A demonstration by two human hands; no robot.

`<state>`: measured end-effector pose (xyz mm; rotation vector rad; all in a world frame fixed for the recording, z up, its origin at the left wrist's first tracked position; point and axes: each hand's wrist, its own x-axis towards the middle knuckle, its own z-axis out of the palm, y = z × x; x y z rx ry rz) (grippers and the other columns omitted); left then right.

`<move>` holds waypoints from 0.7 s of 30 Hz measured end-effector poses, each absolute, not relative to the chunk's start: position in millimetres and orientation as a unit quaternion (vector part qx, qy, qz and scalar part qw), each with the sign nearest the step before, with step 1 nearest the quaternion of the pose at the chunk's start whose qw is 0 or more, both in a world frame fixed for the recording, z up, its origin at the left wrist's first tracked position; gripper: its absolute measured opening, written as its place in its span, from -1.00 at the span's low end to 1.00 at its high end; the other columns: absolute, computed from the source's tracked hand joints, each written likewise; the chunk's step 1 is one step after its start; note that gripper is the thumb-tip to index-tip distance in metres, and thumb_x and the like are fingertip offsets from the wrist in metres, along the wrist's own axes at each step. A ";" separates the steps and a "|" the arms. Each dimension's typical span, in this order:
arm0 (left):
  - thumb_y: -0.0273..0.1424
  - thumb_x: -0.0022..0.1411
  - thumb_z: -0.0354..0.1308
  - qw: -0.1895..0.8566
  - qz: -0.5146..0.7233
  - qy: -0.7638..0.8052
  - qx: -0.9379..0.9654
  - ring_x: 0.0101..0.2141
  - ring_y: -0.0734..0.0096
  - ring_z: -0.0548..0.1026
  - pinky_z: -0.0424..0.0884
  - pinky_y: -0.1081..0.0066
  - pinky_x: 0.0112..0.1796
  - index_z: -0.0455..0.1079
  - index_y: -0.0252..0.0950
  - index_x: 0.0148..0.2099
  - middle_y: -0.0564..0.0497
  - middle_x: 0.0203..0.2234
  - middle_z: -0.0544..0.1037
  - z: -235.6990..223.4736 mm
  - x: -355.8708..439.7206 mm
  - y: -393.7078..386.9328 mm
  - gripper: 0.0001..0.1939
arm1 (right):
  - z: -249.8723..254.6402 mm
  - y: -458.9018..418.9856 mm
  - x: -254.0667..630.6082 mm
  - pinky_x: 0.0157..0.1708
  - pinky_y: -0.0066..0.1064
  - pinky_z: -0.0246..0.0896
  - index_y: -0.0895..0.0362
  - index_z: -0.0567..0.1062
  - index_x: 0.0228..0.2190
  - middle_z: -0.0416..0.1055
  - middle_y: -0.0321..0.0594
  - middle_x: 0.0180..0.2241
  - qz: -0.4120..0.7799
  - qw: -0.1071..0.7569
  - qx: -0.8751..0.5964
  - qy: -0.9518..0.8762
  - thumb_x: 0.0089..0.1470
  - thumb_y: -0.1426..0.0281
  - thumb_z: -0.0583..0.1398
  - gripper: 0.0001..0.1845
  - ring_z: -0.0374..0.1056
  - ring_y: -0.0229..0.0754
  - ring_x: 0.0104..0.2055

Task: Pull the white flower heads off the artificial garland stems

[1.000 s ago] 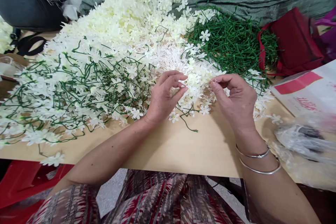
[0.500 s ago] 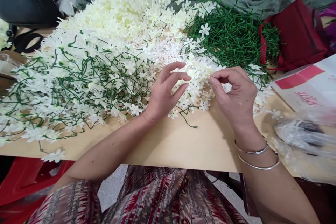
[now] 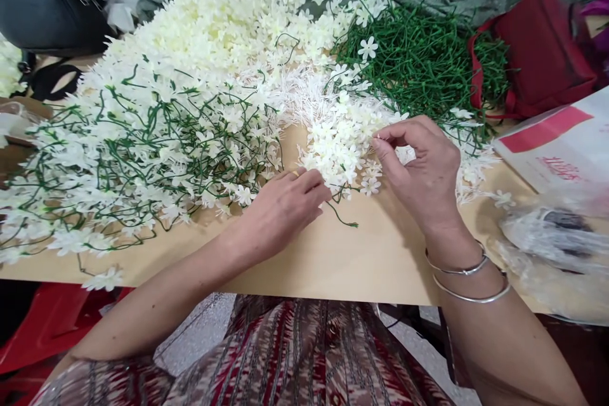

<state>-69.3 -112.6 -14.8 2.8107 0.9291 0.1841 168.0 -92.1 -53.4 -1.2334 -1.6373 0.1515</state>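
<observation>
My left hand [image 3: 290,206] is lowered to the table with its fingers curled together. It covers a white artificial flower at the near edge of a small flower heap [image 3: 335,139]; a bit of white shows by the fingertips, but what they grip is hidden. Beside that heap a green plastic stem [image 3: 343,219] lies on the wood. My right hand [image 3: 419,162], raised slightly over the right side of the heap, pinches a tiny thin white piece [image 3: 378,137] between thumb and forefinger. Behind the heap lie many white stamen threads [image 3: 304,95].
White flowers with green stems [image 3: 190,152] spread over the left side. Loose cream blossoms [image 3: 228,19] are piled behind, with green stems [image 3: 419,63] at back right. A red bag [image 3: 542,51], white paper bag [image 3: 556,146] and clear plastic [image 3: 552,241] flank the right; a black bag [image 3: 52,6] stands back left.
My left hand has come down towards me, and its spread fingers have closed over the flower at the heap's near edge. My right hand keeps its pinch, almost unmoved.
</observation>
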 end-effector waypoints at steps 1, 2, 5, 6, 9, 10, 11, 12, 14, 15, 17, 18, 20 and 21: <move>-0.41 0.50 0.10 0.090 0.062 0.323 0.940 -0.16 0.28 0.48 0.40 0.29 -0.16 0.44 -0.32 0.02 -0.08 -0.10 0.54 -18.6 -74.4 -114.3 -0.85 | -52.8 -92.3 167.9 -0.28 -0.22 0.30 0.00 0.52 -0.40 0.48 -0.27 -0.42 0.058 0.516 -0.514 -0.683 0.20 0.39 0.28 -0.89 0.38 -0.12 -0.38; -0.39 0.50 0.09 0.091 0.064 0.335 0.936 -0.17 0.29 0.48 0.40 0.29 -0.17 0.43 -0.33 0.04 -0.08 -0.10 0.53 -22.3 -78.6 -115.8 -0.83 | -52.2 -92.6 167.9 -0.29 -0.22 0.29 -0.01 0.51 -0.40 0.48 -0.27 -0.43 0.055 0.517 -0.513 -0.683 0.21 0.38 0.28 -0.88 0.37 -0.12 -0.38; -0.35 0.53 0.06 0.086 0.077 0.350 0.930 -0.17 0.29 0.48 0.41 0.30 -0.18 0.42 -0.34 0.05 -0.08 -0.10 0.52 -30.9 -81.6 -119.4 -0.79 | -51.8 -92.8 167.8 -0.28 -0.21 0.30 -0.02 0.51 -0.39 0.48 -0.26 -0.42 0.057 0.519 -0.511 -0.682 0.22 0.38 0.27 -0.88 0.38 -0.10 -0.37; -0.35 0.53 0.04 0.081 0.082 0.343 0.932 -0.16 0.29 0.48 0.41 0.30 -0.17 0.42 -0.34 0.04 -0.08 -0.09 0.52 -32.6 -79.4 -120.3 -0.79 | -52.1 -92.5 167.7 -0.27 -0.21 0.30 -0.02 0.51 -0.39 0.48 -0.26 -0.41 0.060 0.520 -0.512 -0.682 0.23 0.38 0.27 -0.87 0.38 -0.09 -0.37; -0.39 0.54 0.01 0.061 0.072 0.303 0.948 -0.16 0.28 0.47 0.40 0.28 -0.15 0.43 -0.34 0.00 -0.08 -0.08 0.53 -33.7 -69.0 -121.5 -0.80 | -54.4 -91.3 167.6 -0.28 -0.21 0.31 -0.03 0.50 -0.41 0.47 -0.26 -0.42 0.066 0.518 -0.517 -0.678 0.22 0.41 0.27 -0.85 0.39 -0.08 -0.37; -0.41 0.54 0.00 0.055 0.064 0.293 0.952 -0.17 0.27 0.47 0.40 0.28 -0.15 0.43 -0.34 -0.02 -0.08 -0.09 0.53 -32.9 -66.3 -121.5 -0.80 | -55.1 -90.8 167.6 -0.29 -0.21 0.31 -0.03 0.50 -0.42 0.46 -0.27 -0.42 0.066 0.518 -0.519 -0.676 0.21 0.42 0.27 -0.84 0.39 -0.08 -0.38; -0.42 0.54 -0.01 0.052 0.059 0.291 0.954 -0.18 0.27 0.48 0.40 0.27 -0.15 0.43 -0.34 -0.02 -0.09 -0.10 0.53 -31.9 -64.9 -121.3 -0.80 | -55.8 -90.4 167.7 -0.30 -0.22 0.31 -0.03 0.49 -0.42 0.46 -0.27 -0.42 0.066 0.519 -0.521 -0.674 0.21 0.43 0.27 -0.83 0.39 -0.09 -0.38; -0.42 0.54 -0.01 0.054 0.059 0.298 0.951 -0.18 0.27 0.48 0.41 0.27 -0.14 0.43 -0.35 -0.02 -0.10 -0.11 0.53 -30.8 -64.8 -121.1 -0.80 | -56.1 -90.2 167.8 -0.30 -0.22 0.30 -0.03 0.49 -0.42 0.45 -0.27 -0.43 0.066 0.521 -0.522 -0.672 0.20 0.44 0.27 -0.83 0.38 -0.09 -0.38; -0.41 0.54 -0.02 0.070 0.074 0.334 0.937 -0.18 0.27 0.49 0.42 0.28 -0.15 0.42 -0.36 0.01 -0.12 -0.10 0.53 -29.9 -68.6 -120.6 -0.79 | -56.3 -90.2 168.0 -0.30 -0.23 0.29 -0.03 0.50 -0.42 0.45 -0.27 -0.43 0.066 0.526 -0.525 -0.666 0.20 0.45 0.28 -0.83 0.38 -0.09 -0.38; -0.41 0.54 -0.02 0.083 0.085 0.354 0.928 -0.19 0.28 0.50 0.42 0.30 -0.16 0.42 -0.36 0.01 -0.12 -0.10 0.53 -30.6 -71.6 -120.5 -0.78 | -56.1 -90.4 168.0 -0.29 -0.23 0.29 -0.02 0.50 -0.42 0.44 -0.27 -0.43 0.067 0.529 -0.524 -0.664 0.19 0.46 0.28 -0.83 0.38 -0.09 -0.38; -0.40 0.54 -0.03 0.117 0.104 0.377 0.913 -0.21 0.31 0.50 0.42 0.34 -0.19 0.43 -0.35 -0.01 -0.13 -0.13 0.53 -34.6 -77.6 -120.3 -0.78 | -55.4 -90.6 167.7 -0.28 -0.23 0.29 -0.01 0.50 -0.41 0.44 -0.27 -0.43 0.069 0.532 -0.521 -0.663 0.19 0.46 0.28 -0.84 0.37 -0.10 -0.37; -0.39 0.54 -0.03 0.135 0.112 0.379 0.909 -0.22 0.33 0.51 0.42 0.35 -0.20 0.44 -0.34 -0.03 -0.12 -0.15 0.53 -37.5 -79.7 -120.2 -0.77 | -55.0 -90.7 167.5 -0.28 -0.23 0.29 0.01 0.51 -0.41 0.45 -0.27 -0.43 0.069 0.533 -0.521 -0.663 0.19 0.46 0.28 -0.85 0.37 -0.11 -0.38; -0.39 0.54 -0.05 0.175 0.134 0.380 0.898 -0.23 0.35 0.51 0.42 0.37 -0.21 0.46 -0.32 -0.07 -0.11 -0.18 0.54 -42.7 -81.0 -120.3 -0.75 | -54.2 -90.9 166.6 -0.28 -0.24 0.30 0.03 0.52 -0.41 0.46 -0.26 -0.43 0.071 0.534 -0.524 -0.660 0.18 0.46 0.29 -0.87 0.36 -0.14 -0.38; -0.38 0.54 -0.04 0.198 0.156 0.383 0.889 -0.23 0.35 0.52 0.43 0.37 -0.20 0.47 -0.31 -0.08 -0.11 -0.19 0.55 -44.1 -80.2 -120.3 -0.74 | -53.8 -91.2 165.8 -0.28 -0.24 0.31 0.04 0.53 -0.41 0.47 -0.26 -0.42 0.078 0.539 -0.525 -0.654 0.18 0.45 0.29 -0.89 0.37 -0.15 -0.37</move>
